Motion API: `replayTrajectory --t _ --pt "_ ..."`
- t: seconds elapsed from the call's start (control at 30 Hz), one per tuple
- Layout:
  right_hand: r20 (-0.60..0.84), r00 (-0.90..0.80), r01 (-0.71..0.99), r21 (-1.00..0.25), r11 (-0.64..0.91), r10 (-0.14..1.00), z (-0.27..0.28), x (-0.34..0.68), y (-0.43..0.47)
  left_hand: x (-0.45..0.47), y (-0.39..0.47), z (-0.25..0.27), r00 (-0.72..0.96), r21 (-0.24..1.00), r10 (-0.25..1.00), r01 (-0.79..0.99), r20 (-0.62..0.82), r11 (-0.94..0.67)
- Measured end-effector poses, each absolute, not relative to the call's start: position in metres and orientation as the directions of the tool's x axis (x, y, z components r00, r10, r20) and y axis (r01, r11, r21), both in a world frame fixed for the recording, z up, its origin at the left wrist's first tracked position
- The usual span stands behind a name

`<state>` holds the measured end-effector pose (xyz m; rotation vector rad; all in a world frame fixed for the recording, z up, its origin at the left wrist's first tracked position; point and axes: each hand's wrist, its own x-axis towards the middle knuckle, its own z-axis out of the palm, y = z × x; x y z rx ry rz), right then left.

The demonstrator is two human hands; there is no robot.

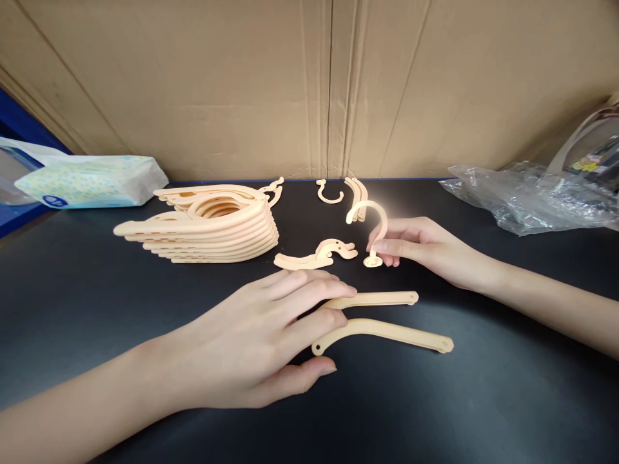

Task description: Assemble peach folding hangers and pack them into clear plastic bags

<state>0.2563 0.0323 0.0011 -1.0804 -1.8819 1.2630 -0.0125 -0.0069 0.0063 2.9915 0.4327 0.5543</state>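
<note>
My right hand [420,248] pinches a cream plastic hanger hook [383,222] between thumb and fingers, its curve upward and its round base downward. My left hand [271,328] lies spread, palm down, with fingertips over the ends of two curved hanger arms. The nearer hanger arm [391,330] shows a small hole at its left end; the farther hanger arm [382,299] is partly covered by my fingers. Just beyond my left fingers lie some small curved hanger pieces [314,256].
A stack of cream hanger parts [217,232] stands at the left, near a tissue pack [97,183]. Farther back are another hook [329,194] and several curved pieces [356,193]. Clear plastic bags [522,196] lie at the right. Cardboard [232,84] walls the back of the black table [483,399].
</note>
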Motion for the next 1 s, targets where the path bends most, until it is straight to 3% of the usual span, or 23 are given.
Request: replayTrajectory --t 0.47,0.63,0.7,1.0 --pt "0.059 -0.481 0.270 -0.939 0.212 0.875 -0.001 0.258 0.033 -0.013 -0.010 0.006 0.879 0.124 0.295 0.268 0.374 -0.955" --pt "0.056 -0.481 0.260 -0.944 0.203 0.875 -0.002 0.258 0.033 -0.014 -0.010 0.006 0.802 0.401 0.417 0.245 0.427 -0.883" --pt "0.055 -0.482 0.259 -0.945 0.202 0.874 -0.002 0.258 0.033 -0.015 -0.010 0.005 0.777 0.459 0.473 0.270 0.415 -0.846" --pt "0.045 -0.464 0.277 -0.941 0.193 0.885 -0.002 0.258 0.032 -0.021 -0.015 0.022 0.816 0.211 0.398 0.338 0.419 -0.917"
